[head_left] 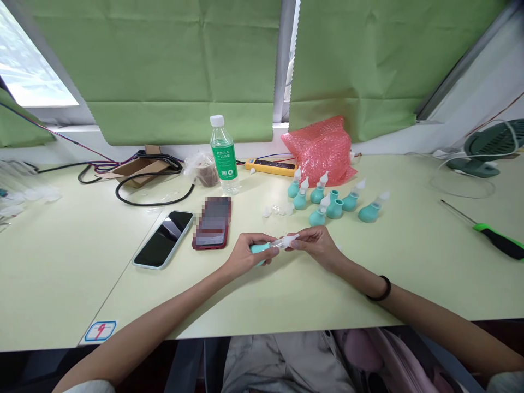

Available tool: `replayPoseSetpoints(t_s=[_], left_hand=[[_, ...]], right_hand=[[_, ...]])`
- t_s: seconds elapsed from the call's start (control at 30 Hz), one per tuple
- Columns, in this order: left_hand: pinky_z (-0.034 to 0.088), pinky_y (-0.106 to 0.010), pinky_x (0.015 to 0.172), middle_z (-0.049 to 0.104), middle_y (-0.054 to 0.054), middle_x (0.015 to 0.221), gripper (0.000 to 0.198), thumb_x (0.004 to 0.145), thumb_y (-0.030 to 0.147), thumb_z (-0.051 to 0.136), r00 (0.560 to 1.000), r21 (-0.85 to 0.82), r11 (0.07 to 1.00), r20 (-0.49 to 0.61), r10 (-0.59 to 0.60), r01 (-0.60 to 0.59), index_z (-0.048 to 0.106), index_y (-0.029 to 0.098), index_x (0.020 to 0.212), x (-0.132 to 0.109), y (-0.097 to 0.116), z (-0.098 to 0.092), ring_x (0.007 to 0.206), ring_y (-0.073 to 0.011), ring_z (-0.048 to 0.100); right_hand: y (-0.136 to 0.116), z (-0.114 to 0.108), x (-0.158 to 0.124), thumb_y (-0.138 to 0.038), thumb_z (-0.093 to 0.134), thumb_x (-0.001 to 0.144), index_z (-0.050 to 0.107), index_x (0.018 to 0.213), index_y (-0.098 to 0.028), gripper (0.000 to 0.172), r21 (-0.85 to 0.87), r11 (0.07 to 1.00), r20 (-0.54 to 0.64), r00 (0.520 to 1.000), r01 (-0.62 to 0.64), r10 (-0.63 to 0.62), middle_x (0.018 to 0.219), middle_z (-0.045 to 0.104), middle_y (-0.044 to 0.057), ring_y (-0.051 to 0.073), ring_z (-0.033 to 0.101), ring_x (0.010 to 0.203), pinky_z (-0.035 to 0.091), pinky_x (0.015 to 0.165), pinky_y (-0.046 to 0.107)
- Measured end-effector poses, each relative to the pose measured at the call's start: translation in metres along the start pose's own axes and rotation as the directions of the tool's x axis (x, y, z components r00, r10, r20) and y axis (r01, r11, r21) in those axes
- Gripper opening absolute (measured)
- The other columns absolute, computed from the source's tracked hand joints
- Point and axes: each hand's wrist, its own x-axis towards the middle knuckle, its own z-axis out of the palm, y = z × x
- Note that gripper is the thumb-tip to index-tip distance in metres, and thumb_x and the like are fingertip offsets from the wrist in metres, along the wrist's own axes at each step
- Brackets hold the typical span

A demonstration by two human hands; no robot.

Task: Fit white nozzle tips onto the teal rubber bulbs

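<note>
My left hand (245, 255) is closed round the teal bulb (259, 248) of a small nasal aspirator, held just above the pale table (286, 295). My right hand (314, 244) pinches the clear nozzle tip (287, 240) at the bulb's end. The two hands meet over the table's middle. Behind them stand several more teal bulbs with clear tips (335, 201). A few loose clear tips (276, 209) lie to the left of that group.
Two phones (164, 239) (213, 222) lie left of my hands. A water bottle (223, 155), a yellow power strip (271, 166), a pink bubble bag (323, 148) and a cardboard box with black cables (141, 169) sit at the back. A green-handled screwdriver (495, 240) and a fan (487, 146) are right.
</note>
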Motion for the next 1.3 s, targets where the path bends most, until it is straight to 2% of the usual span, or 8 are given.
replayPoseSetpoints(t_s=[0.3,0.57,0.9,0.97,1.03,1.1,1.17,1.3], left_hand=[[0.029,-0.020,0.039,0.047,0.000,0.043,0.030,0.064,0.034,0.057,0.957,-0.141,0.952,0.137,-0.254,0.273,0.062,0.007,0.077,0.002,0.002,-0.005,0.038,-0.0062,0.039],[0.032,-0.019,0.042,0.047,0.001,0.046,0.031,0.063,0.033,0.057,0.999,0.140,0.989,0.022,-0.046,0.043,0.064,0.008,0.081,-0.004,0.008,-0.005,0.042,-0.0058,0.039],[0.044,-0.023,0.061,0.062,-0.006,0.078,0.033,0.070,0.035,0.052,0.988,0.337,0.930,0.009,0.155,-0.149,0.059,0.011,0.091,0.005,0.008,-0.005,0.069,-0.0149,0.056],[0.044,-0.028,0.072,0.058,-0.008,0.098,0.032,0.073,0.032,0.048,0.945,0.487,0.838,-0.071,0.319,-0.246,0.055,0.015,0.099,-0.004,0.016,-0.007,0.086,-0.0184,0.053],[0.040,-0.034,0.082,0.050,-0.009,0.111,0.035,0.075,0.025,0.045,0.810,0.693,0.644,-0.149,0.567,-0.323,0.047,0.018,0.109,-0.026,0.020,-0.004,0.100,-0.0205,0.046],[0.039,-0.039,0.083,0.046,-0.010,0.115,0.039,0.073,0.018,0.047,0.692,0.844,0.397,-0.042,0.721,-0.362,0.045,0.018,0.112,-0.058,0.013,0.006,0.104,-0.0228,0.043],[0.044,-0.034,0.073,0.054,-0.007,0.106,0.033,0.072,0.015,0.047,0.705,0.844,0.155,0.313,0.636,-0.514,0.052,0.023,0.104,-0.088,-0.006,0.026,0.094,-0.0204,0.050],[0.046,-0.023,0.052,0.064,0.001,0.074,0.027,0.069,0.010,0.048,0.711,0.751,0.098,0.564,0.420,-0.653,0.061,0.031,0.079,-0.105,-0.050,0.063,0.064,-0.0125,0.057]], right_hand=[[0.004,0.001,0.000,-0.023,0.070,0.052,0.066,0.062,-0.017,0.013,-0.034,0.999,0.008,1.000,-0.004,0.004,0.067,0.066,0.004,0.019,0.062,0.064,0.049,0.067,0.034],[-0.002,0.002,-0.002,-0.022,0.070,0.051,0.065,0.058,-0.014,0.011,-0.040,0.996,0.090,0.993,-0.079,0.083,0.059,0.063,0.003,0.015,0.058,0.054,0.050,0.054,0.029],[-0.031,0.005,-0.004,-0.024,0.064,0.060,0.066,0.077,-0.020,0.017,-0.368,0.904,0.089,0.976,0.217,-0.198,0.082,0.065,0.005,0.020,0.058,0.076,0.050,0.057,0.029],[-0.049,0.008,-0.005,-0.025,0.062,0.062,0.067,0.075,-0.022,0.014,-0.486,0.824,0.069,0.952,0.292,-0.297,0.077,0.065,0.003,0.019,0.059,0.070,0.050,0.056,0.029],[-0.071,0.009,0.000,-0.025,0.061,0.063,0.067,0.070,-0.022,0.010,-0.594,0.727,0.031,0.913,0.344,-0.407,0.073,0.066,0.002,0.018,0.059,0.067,0.050,0.055,0.028],[-0.092,0.007,0.015,-0.025,0.059,0.063,0.067,0.067,-0.021,0.010,-0.677,0.645,-0.005,0.873,0.356,-0.487,0.071,0.066,0.002,0.018,0.059,0.065,0.050,0.053,0.028],[-0.106,0.000,0.039,-0.025,0.059,0.062,0.066,0.063,-0.019,0.009,-0.739,0.568,0.027,0.858,0.363,-0.513,0.065,0.065,0.002,0.018,0.059,0.063,0.049,0.053,0.027],[-0.106,-0.016,0.096,-0.020,0.057,0.060,0.065,0.058,-0.015,0.010,-0.828,0.445,0.104,0.874,0.340,-0.475,0.058,0.063,0.003,0.015,0.057,0.056,0.047,0.053,0.025]])
